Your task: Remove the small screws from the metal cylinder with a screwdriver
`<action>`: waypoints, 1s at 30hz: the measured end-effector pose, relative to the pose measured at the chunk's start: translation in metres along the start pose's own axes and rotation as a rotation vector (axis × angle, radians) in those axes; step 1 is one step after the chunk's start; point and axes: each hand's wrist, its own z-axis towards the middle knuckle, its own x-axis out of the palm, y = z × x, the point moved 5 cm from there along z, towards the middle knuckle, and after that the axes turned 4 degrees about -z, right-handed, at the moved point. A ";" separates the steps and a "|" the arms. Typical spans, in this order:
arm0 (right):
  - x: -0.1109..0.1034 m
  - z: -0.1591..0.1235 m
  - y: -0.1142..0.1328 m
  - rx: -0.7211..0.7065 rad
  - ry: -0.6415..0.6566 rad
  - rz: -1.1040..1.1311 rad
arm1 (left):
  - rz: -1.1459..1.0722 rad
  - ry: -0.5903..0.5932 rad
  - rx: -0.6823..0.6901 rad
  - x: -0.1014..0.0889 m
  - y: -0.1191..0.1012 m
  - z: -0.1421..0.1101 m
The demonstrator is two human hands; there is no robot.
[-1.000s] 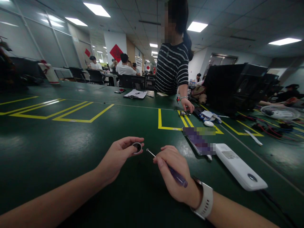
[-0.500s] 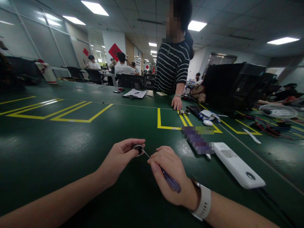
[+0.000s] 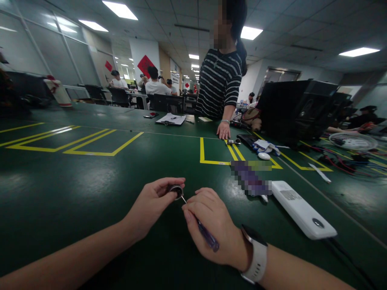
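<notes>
My left hand pinches a small round metal-rimmed part between thumb and fingers, just above the dark green table. My right hand grips a small screwdriver with a purple handle; its thin metal tip touches the round part. A white watch sits on my right wrist. Both forearms rest low over the table's near edge.
A white rectangular device and a blurred flat object lie to the right. Yellow tape boxes mark the table. A person in a striped shirt stands across with a hand on the table. Black cases, cables and a clipboard lie farther off.
My right hand moved left and brought the screwdriver tip onto the round part in my left hand. The person opposite let go of a small tool and laid the hand flat.
</notes>
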 end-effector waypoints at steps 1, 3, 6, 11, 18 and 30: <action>0.000 0.000 0.000 0.005 -0.005 -0.014 | -0.001 0.003 0.004 0.000 0.000 0.000; 0.001 0.000 0.001 0.011 -0.022 -0.047 | -0.001 0.007 0.015 0.000 0.001 0.001; 0.002 0.000 0.003 0.009 -0.042 -0.085 | 0.011 0.017 0.032 -0.001 0.003 0.001; 0.002 0.000 0.005 -0.009 -0.046 -0.082 | 0.041 0.015 0.020 -0.001 0.002 0.001; 0.002 -0.001 0.006 0.004 -0.035 -0.106 | 0.040 -0.010 -0.009 0.000 -0.001 0.000; 0.004 0.000 0.006 -0.016 -0.013 -0.124 | 0.031 0.021 -0.007 0.001 0.001 0.000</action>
